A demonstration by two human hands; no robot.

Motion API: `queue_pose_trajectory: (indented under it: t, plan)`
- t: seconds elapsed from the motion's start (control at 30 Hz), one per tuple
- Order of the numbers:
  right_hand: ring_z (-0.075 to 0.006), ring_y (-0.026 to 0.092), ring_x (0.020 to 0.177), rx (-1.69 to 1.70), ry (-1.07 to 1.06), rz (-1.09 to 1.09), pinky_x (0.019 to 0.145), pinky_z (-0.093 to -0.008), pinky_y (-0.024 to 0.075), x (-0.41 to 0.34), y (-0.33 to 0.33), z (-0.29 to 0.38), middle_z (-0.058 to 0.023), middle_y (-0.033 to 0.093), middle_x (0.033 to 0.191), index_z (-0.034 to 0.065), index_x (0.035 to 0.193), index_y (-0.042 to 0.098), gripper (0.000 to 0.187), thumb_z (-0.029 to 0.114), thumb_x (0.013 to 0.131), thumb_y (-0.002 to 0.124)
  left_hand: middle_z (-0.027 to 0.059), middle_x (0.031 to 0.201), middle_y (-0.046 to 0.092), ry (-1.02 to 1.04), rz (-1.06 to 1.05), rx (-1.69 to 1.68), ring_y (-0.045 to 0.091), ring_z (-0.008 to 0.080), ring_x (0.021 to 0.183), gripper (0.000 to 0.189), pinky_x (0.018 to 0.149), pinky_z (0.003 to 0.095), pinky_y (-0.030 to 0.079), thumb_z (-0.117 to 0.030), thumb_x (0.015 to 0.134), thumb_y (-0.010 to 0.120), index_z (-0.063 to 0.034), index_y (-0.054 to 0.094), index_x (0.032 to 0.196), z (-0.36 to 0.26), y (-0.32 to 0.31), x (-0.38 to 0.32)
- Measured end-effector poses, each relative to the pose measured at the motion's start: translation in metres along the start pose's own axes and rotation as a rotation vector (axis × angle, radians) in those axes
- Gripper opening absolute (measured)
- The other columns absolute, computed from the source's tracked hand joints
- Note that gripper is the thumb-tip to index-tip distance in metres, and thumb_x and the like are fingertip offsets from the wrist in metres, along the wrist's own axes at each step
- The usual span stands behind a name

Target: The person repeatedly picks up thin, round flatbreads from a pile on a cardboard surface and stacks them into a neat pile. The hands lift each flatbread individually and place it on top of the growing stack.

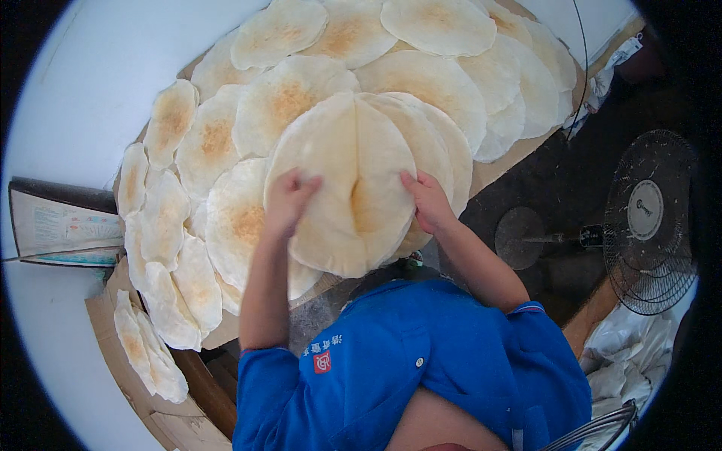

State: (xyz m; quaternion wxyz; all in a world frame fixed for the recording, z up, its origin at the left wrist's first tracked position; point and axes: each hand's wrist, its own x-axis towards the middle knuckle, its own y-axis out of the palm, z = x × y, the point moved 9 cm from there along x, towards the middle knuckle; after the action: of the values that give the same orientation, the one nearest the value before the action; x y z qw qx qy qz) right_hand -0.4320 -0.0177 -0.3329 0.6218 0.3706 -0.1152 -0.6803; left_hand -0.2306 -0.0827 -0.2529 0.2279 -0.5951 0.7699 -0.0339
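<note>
A large, round, pale flatbread (333, 141) with a crease down its middle is between my two hands, over other flatbreads. My left hand (292, 197) lies at its left edge, thumb on top and fingers curled, slightly blurred. My right hand (427, 197) pinches the opposite edge, thumb on top and fingers beneath. More flatbreads (443, 141) show from under its right side. Around it, many browned flatbreads (293, 101) overlap on a cardboard-covered surface (502, 163).
A black fan (646, 211) stands at the right beside the dark floor. Several folded flatbreads (144, 344) lie on cardboard at the lower left. Plastic bags (626, 349) are heaped at the lower right, near a metal rack (603, 423). White walls (130, 62) border the surface.
</note>
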Motion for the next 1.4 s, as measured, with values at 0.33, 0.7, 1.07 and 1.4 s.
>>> queue_pose_trajectory:
  t: [0.33, 0.7, 1.07, 1.4]
  plan:
    - [-0.0208, 0.056, 0.092, -0.018, 0.018, -0.178, 0.082, -0.0338, 0.0454, 0.022, -0.079, 0.013, -0.012, 0.057, 0.104, -0.002, 0.11, 0.047, 0.031, 0.018, 0.087, 0.048, 0.002, 0.079, 0.058, -0.027, -0.378, 0.032, 0.052, 0.0088, 0.07, 0.017, 0.063, 0.0234, 0.041, -0.015, 0.08, 0.056, -0.001, 0.057, 0.091, 0.006, -0.246, -0.045]
    - [-0.0242, 0.058, 0.088, -0.796, -0.31, -0.056, 0.077, -0.0349, 0.0446, 0.066, -0.088, 0.093, -0.0141, 0.06, 0.097, 0.0018, 0.115, 0.047, 0.037, 0.021, 0.084, 0.05, 0.0166, 0.101, 0.056, -0.092, -0.867, 0.819, 0.054, 0.0233, 0.089, 0.033, 0.078, 0.0298, 0.042, -0.011, 0.084, 0.046, 0.007, 0.046, 0.111, -0.05, -0.403, -0.137]
    - [-0.013, 0.056, 0.086, -0.461, -0.426, 0.051, 0.075, -0.0287, 0.0456, 0.142, -0.048, 0.305, -0.0068, 0.058, 0.1, 0.0023, 0.114, 0.047, 0.032, 0.018, 0.087, 0.049, 0.026, 0.113, 0.048, -0.13, -0.849, 1.224, 0.047, 0.0377, 0.104, 0.04, 0.09, 0.0399, 0.036, -0.005, 0.076, 0.042, 0.008, 0.045, 0.114, -0.028, -0.395, -0.107]
    - [-0.0166, 0.055, 0.085, -1.373, -0.868, -0.866, 0.076, -0.0282, 0.0437, 0.065, -0.277, 0.326, -0.01, 0.056, 0.101, -0.0006, 0.12, 0.039, 0.043, 0.008, 0.08, 0.052, 0.0164, 0.107, 0.055, 0.382, -0.743, 1.38, 0.053, 0.0333, 0.096, 0.032, 0.081, 0.0378, 0.042, -0.004, 0.081, 0.038, -0.004, 0.051, 0.111, -0.239, -0.271, 0.071]
